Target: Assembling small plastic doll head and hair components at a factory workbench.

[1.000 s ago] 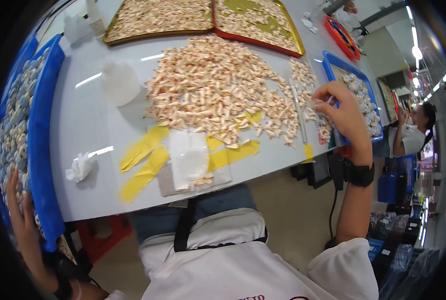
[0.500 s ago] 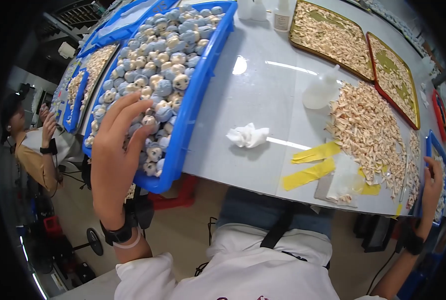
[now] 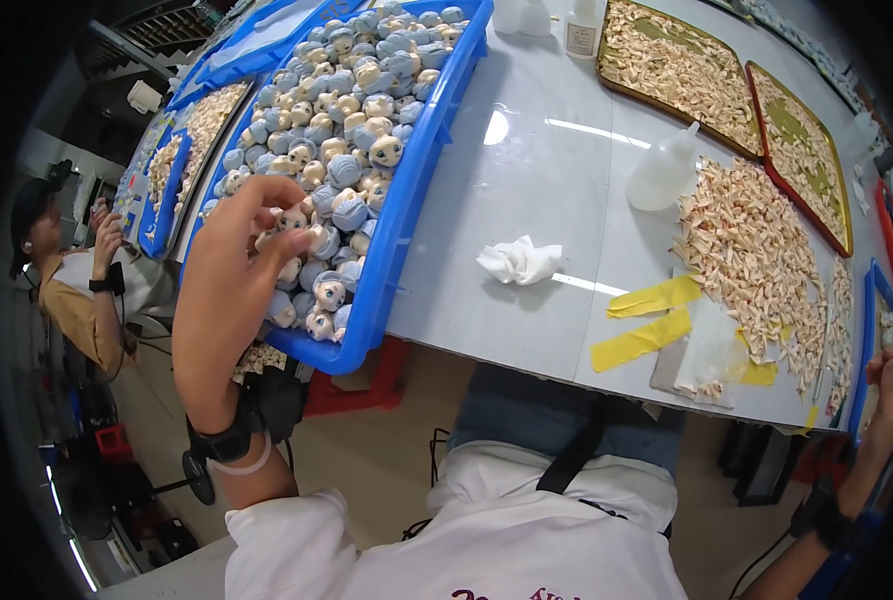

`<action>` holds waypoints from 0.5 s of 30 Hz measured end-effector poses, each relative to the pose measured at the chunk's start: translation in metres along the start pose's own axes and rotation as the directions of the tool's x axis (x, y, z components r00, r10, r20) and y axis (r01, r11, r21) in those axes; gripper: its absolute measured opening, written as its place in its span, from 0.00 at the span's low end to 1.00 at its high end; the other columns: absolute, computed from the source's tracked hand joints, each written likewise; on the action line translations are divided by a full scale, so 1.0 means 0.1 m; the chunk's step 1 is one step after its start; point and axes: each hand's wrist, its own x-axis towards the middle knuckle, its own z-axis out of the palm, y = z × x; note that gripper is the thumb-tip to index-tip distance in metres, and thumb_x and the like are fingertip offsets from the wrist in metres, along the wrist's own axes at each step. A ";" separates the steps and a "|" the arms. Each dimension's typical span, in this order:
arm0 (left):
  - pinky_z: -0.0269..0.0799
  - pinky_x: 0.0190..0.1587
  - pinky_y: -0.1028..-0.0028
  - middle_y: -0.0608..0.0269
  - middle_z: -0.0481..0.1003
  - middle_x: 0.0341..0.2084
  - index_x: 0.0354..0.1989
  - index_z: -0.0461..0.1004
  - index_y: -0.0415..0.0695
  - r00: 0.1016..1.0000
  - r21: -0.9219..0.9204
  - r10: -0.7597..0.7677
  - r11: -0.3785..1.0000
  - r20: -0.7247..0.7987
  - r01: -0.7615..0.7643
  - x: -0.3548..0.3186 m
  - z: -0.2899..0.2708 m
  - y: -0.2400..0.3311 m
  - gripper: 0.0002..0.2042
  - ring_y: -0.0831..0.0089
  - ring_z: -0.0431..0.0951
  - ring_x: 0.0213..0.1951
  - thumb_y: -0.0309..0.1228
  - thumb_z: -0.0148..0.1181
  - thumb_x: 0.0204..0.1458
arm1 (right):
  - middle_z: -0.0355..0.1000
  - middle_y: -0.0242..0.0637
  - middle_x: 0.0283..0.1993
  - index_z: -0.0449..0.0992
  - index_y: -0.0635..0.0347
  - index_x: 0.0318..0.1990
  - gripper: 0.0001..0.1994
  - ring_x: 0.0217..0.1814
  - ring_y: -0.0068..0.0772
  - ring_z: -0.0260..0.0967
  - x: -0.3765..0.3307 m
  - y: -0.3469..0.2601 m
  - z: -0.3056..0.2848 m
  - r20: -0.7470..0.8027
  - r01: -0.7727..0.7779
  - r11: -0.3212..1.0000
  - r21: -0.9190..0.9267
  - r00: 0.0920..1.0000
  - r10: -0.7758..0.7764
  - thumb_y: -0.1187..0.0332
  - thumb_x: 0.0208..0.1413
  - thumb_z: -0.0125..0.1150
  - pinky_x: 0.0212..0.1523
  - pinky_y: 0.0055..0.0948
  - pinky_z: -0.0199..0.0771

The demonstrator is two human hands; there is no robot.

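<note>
Inside tray (image 3: 414, 205), doll heads (image 3: 344, 170) variously angled

My 11 o'clock: blue rectangular plastic tray (image 3: 419, 190); round doll heads (image 3: 347, 170), pale blue over cream. My 1 o'clock: cream pointed pieces (image 3: 752, 265), reddish flecks; yellow tape strips (image 3: 642, 338).

The crate (image 3: 419, 205) is glossy plastic, doll heads (image 3: 387, 152) seemingly matt.

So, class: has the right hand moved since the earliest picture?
Yes, rightward: judged against the right-hand blue tray, the right hand has gone from over the loose pale pieces beside it to the tray itself.
</note>
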 end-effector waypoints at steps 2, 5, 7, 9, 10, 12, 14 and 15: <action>0.68 0.36 0.74 0.59 0.72 0.30 0.39 0.69 0.40 0.999 -0.051 0.015 0.999 -0.050 -0.018 0.00 0.00 0.01 0.10 0.71 0.71 0.33 0.24 0.56 0.47 | 0.69 0.28 0.36 0.68 0.60 0.43 0.09 0.38 0.16 0.65 -0.04 -0.14 0.05 0.058 0.001 1.000 -0.011 0.998 0.000 0.66 0.60 0.46 0.43 0.17 0.62; 0.68 0.38 0.75 0.60 0.73 0.30 0.40 0.70 0.41 0.968 -0.021 0.098 0.994 -0.233 -0.106 -0.04 0.01 -0.01 0.10 0.71 0.72 0.36 0.23 0.55 0.48 | 0.69 0.29 0.36 0.66 0.59 0.43 0.09 0.39 0.17 0.65 -0.10 -0.38 0.17 0.165 -0.014 1.000 -0.015 0.986 0.016 0.65 0.60 0.46 0.44 0.18 0.62; 0.68 0.40 0.75 0.60 0.73 0.32 0.41 0.70 0.41 0.957 -0.038 0.076 0.995 -0.278 -0.090 -0.06 0.00 0.00 0.10 0.72 0.72 0.37 0.23 0.54 0.48 | 0.69 0.29 0.37 0.66 0.59 0.43 0.09 0.40 0.18 0.66 -0.14 -0.44 0.22 0.211 -0.031 0.999 -0.013 0.977 0.033 0.65 0.60 0.46 0.45 0.18 0.62; 0.68 0.41 0.75 0.61 0.73 0.33 0.41 0.70 0.42 0.944 -0.053 0.050 0.996 -0.325 -0.070 -0.08 -0.02 -0.04 0.11 0.73 0.72 0.38 0.23 0.54 0.48 | 0.69 0.29 0.37 0.67 0.59 0.42 0.08 0.42 0.20 0.66 -0.16 -0.43 0.25 0.231 0.038 0.995 -0.091 0.973 -0.016 0.66 0.60 0.47 0.48 0.21 0.61; 0.68 0.41 0.75 0.62 0.72 0.35 0.41 0.70 0.41 0.946 -0.093 0.081 0.989 -0.313 -0.115 -0.09 -0.03 -0.07 0.11 0.73 0.72 0.38 0.22 0.54 0.48 | 0.69 0.29 0.37 0.67 0.59 0.42 0.08 0.42 0.20 0.66 -0.15 -0.42 0.26 0.233 0.038 0.995 -0.091 0.972 -0.016 0.66 0.60 0.47 0.48 0.21 0.61; 0.68 0.42 0.75 0.62 0.71 0.38 0.42 0.70 0.39 0.949 -0.143 0.112 0.977 -0.296 -0.160 -0.12 -0.01 -0.08 0.11 0.73 0.72 0.38 0.21 0.54 0.48 | 0.68 0.30 0.37 0.68 0.59 0.39 0.07 0.45 0.21 0.65 -0.14 -0.42 0.25 0.195 0.216 0.962 -0.168 0.964 -0.182 0.67 0.58 0.50 0.51 0.22 0.59; 0.68 0.41 0.75 0.58 0.67 0.42 0.41 0.68 0.36 0.914 -0.263 0.156 0.927 -0.374 -0.266 -0.21 0.00 0.00 0.11 0.72 0.72 0.38 0.22 0.56 0.48 | 0.68 0.30 0.38 0.69 0.60 0.38 0.06 0.46 0.21 0.64 -0.18 -0.40 0.24 0.121 0.119 0.968 -0.222 0.988 -0.093 0.67 0.57 0.51 0.52 0.22 0.57; 0.68 0.41 0.75 0.58 0.67 0.42 0.41 0.68 0.36 0.918 -0.270 0.156 0.926 -0.364 -0.265 -0.27 0.03 0.07 0.11 0.72 0.72 0.38 0.22 0.56 0.48 | 0.68 0.30 0.38 0.70 0.60 0.37 0.06 0.47 0.22 0.63 -0.20 -0.39 0.24 0.041 0.023 0.965 -0.263 0.999 -0.012 0.68 0.57 0.52 0.53 0.23 0.56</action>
